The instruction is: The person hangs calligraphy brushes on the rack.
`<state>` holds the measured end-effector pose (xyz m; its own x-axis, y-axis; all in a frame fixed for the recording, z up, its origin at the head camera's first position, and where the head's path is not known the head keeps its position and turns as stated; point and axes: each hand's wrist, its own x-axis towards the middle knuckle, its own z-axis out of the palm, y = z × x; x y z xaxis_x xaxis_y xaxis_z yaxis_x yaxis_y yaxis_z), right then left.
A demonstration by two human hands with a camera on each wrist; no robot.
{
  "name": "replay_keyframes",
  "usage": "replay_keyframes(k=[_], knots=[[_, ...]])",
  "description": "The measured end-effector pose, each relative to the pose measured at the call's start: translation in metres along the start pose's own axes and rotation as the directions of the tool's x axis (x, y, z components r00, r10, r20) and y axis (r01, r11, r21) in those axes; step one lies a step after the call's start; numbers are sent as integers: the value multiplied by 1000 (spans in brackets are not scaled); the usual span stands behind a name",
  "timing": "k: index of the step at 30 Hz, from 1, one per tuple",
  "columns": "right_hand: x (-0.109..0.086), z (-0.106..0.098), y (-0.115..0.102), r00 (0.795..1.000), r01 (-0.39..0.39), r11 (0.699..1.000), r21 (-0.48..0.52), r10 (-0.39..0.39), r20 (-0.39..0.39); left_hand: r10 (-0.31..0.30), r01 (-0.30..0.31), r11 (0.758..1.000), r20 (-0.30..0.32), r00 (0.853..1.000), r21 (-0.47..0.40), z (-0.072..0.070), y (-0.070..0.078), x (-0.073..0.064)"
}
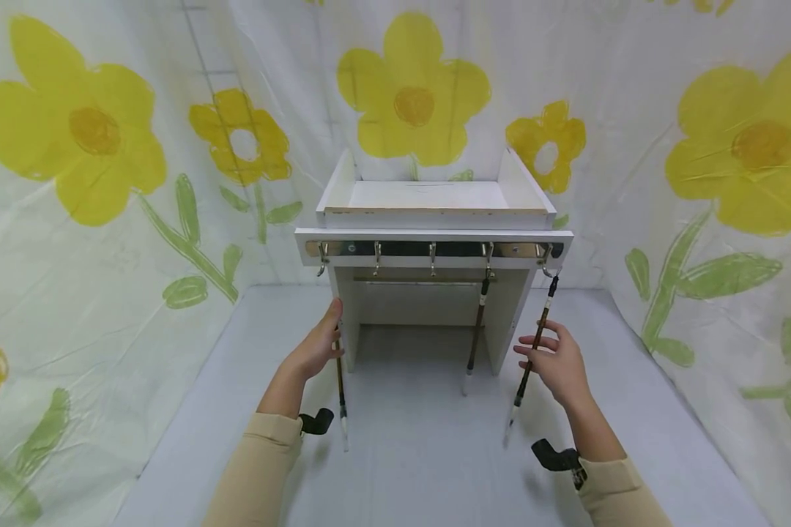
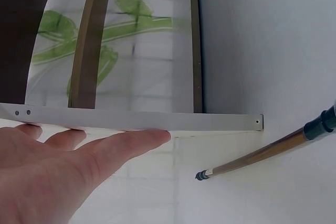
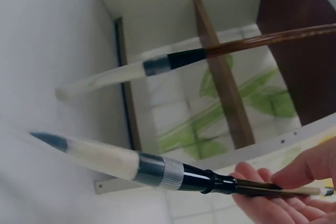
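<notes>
My right hand [image 1: 560, 366] pinches a calligraphy brush [image 3: 205, 179] by its brown handle, thumb against the fingers. This brush tilts bristles-down, with its top loop at the rightmost hook [image 1: 547, 258]. In the right wrist view its pale bristles end in a dark point. Another calligraphy brush [image 1: 479, 318] hangs from the neighbouring hook. My left hand [image 1: 316, 344] is by the left side of the white shelf [image 1: 435, 236], its fingers extended along the edge in the left wrist view. A third calligraphy brush [image 2: 257, 156] stands apart from those fingers, bristles downward; what supports it cannot be seen.
A metal hook rail [image 1: 405, 249] runs along the shelf's front, with bare hooks at left and middle. The shelf stands on a pale tabletop [image 1: 422, 454]. A curtain [image 1: 290, 66] printed with yellow flowers surrounds the back and sides.
</notes>
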<state>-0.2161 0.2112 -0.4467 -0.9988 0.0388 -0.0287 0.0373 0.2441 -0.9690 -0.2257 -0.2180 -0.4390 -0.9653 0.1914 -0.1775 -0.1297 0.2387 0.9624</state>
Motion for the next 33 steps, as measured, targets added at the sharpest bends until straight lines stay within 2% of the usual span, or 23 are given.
replay_keyframes(k=[5, 10, 19, 28, 33], knots=[[-9, 0, -7, 995, 84, 996, 26, -83, -51, 8, -8, 1000, -2, 1000, -4, 0, -1, 2], [-18, 1, -17, 977, 187, 982, 12, -185, -109, 9, -9, 1000, 5, 1000, -11, 0, 1, 3], [-33, 9, -33, 956, 274, 962, -17, -274, -104, 0, 0, 1000, -5, 1000, -7, 0, 0, 1], [-50, 12, -50, 906, 387, 921, -51, -390, -164, 0, 0, 1000, -3, 1000, 0, 0, -1, 1], [-60, 16, -59, 886, 441, 897, 0, -436, -157, 3, -3, 1000, -8, 1000, 15, 1, 1, 0]])
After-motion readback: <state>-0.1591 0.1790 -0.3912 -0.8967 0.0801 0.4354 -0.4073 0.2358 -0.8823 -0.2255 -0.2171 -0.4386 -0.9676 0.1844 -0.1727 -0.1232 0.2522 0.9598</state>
